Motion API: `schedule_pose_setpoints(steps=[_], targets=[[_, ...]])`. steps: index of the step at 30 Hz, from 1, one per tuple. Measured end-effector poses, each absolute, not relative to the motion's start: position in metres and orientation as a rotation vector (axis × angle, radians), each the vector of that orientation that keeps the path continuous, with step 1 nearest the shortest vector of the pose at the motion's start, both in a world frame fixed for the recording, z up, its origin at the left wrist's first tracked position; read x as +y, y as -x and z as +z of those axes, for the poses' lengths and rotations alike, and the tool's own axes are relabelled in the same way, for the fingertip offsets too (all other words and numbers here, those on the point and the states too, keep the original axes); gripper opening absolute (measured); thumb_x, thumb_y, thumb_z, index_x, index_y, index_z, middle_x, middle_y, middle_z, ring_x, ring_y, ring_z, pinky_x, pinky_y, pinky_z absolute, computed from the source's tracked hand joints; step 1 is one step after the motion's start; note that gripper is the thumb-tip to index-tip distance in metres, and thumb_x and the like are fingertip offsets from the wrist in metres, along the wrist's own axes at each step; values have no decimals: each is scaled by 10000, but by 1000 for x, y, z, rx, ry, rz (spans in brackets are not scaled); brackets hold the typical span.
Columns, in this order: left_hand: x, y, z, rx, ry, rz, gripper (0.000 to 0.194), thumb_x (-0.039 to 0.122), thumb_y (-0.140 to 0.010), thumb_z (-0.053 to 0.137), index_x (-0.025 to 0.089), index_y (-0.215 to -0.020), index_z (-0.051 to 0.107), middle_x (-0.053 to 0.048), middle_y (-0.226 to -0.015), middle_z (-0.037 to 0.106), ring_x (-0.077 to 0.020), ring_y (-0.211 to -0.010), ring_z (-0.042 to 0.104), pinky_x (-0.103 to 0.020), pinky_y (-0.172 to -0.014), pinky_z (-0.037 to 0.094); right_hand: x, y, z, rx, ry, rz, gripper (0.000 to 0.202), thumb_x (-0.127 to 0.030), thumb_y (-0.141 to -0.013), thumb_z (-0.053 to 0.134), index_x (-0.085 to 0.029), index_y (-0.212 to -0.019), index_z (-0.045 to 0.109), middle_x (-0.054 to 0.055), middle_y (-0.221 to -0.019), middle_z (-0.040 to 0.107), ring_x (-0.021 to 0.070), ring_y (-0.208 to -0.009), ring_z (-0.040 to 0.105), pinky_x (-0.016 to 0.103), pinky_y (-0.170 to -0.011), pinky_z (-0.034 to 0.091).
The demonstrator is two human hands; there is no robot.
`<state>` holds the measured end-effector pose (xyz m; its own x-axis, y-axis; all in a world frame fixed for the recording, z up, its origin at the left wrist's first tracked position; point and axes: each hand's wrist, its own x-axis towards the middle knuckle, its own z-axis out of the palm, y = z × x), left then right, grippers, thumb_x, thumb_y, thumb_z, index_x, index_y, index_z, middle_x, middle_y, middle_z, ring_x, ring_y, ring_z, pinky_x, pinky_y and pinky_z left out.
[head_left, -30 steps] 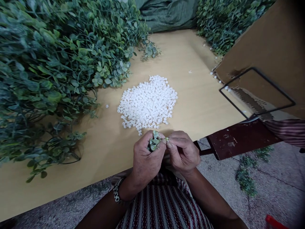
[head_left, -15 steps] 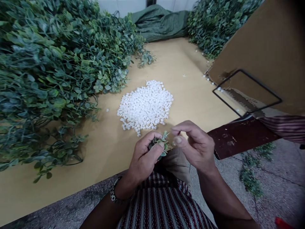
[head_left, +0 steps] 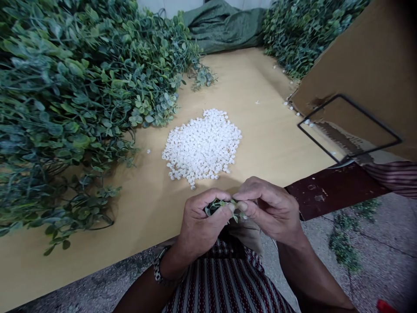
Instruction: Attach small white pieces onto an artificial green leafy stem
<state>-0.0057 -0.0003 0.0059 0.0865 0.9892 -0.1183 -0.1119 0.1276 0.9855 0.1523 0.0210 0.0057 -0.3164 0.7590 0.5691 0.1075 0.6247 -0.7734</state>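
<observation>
Head view: right hand (head_left: 270, 211) has come back in from half a sec ago, fingertips now pinched on the leafy sprig (head_left: 221, 205) that left hand (head_left: 202, 219) grips, just over table edge (head_left: 130, 243). Looks like fitting work on the sprig is on again; white bead pile (head_left: 202, 145) lies near, apart from both hands, w/ the greenery heap (head_left: 74, 100) to the left.
</observation>
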Motion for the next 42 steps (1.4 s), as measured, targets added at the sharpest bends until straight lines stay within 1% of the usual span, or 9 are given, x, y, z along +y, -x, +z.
schedule_pose_setpoints(steps=[2, 6, 10, 13, 15, 20, 26, 33, 42], targets=[[1, 5, 2, 1130, -991, 1149, 98, 232, -721, 661, 167, -650, 645, 13, -572, 577, -86, -478, 451, -214, -458, 374, 33, -158, 6, -1842, 742, 728, 156, -127, -879, 583, -209, -993, 650, -18, -730, 652, 106, -618, 614, 237, -513, 516], [2, 3, -3, 1180, -831, 1207, 125, 248, -755, 634, 172, -660, 607, 25, -565, 556, -64, -438, 396, -185, -390, 292, 57, -163, -1, -2093, 1057, 358, 64, -181, -885, 584, -175, -911, 642, 40, -792, 662, 152, -720, 627, 294, -614, 522], [3, 0, -2, 1183, -772, 1253, 31, 204, -757, 630, 176, -745, 637, 48, -566, 511, -58, -464, 415, -161, -406, 319, 63, -157, -9, -2300, 1097, 129, 138, -180, -902, 528, -150, -808, 625, 75, -750, 632, 189, -706, 600, 329, -624, 504], [4, -1, 0, 1172, -748, 1284, 95, 187, -762, 629, 189, -848, 669, 46, -620, 545, -59, -490, 457, -159, -430, 359, 60, -156, -11, -2281, 1111, 95, 160, -144, -900, 507, -155, -776, 606, 66, -719, 607, 182, -687, 571, 316, -616, 481], [3, -3, 0, 1165, -738, 1294, 121, 179, -767, 629, 202, -874, 679, 50, -631, 556, -52, -481, 453, -158, -435, 367, 57, -157, -10, -2220, 1088, 169, 142, -134, -892, 528, -158, -771, 596, 50, -715, 595, 164, -676, 556, 298, -610, 466], [2, -4, -2, 1164, -790, 1324, 69, 148, -764, 615, 190, -744, 666, 50, -600, 546, -42, -442, 415, -162, -414, 344, 44, -159, -5, -1825, 1027, 627, 93, -139, -852, 623, -188, -777, 600, -20, -698, 557, 106, -643, 526, 244, -586, 424], [-1, -5, -6, 1146, -918, 1325, 89, 137, -761, 625, 193, -701, 660, 62, -566, 508, -45, -442, 411, -165, -426, 350, 27, -149, -5, -1395, 867, 1022, 69, -172, -800, 707, -203, -762, 658, -30, -683, 585, 99, -635, 529, 236, -584, 430], [-2, -8, 3, 1218, -1131, 1344, 88, 156, -731, 620, 164, -643, 628, 51, -509, 532, -59, -446, 425, -166, -430, 361, 17, -143, -12, -1190, 846, 1196, 83, -234, -786, 741, -209, -759, 667, -18, -695, 647, 106, -619, 576, 230, -561, 467], [-2, -9, 7, 1229, -1196, 1407, 138, 127, -713, 599, 154, -578, 584, 70, -460, 457, -41, -412, 349, -149, -389, 297, 13, -139, -16, -1147, 847, 1187, 77, -195, -792, 732, -219, -758, 668, -18, -727, 683, 102, -621, 613, 219, -571, 497]])
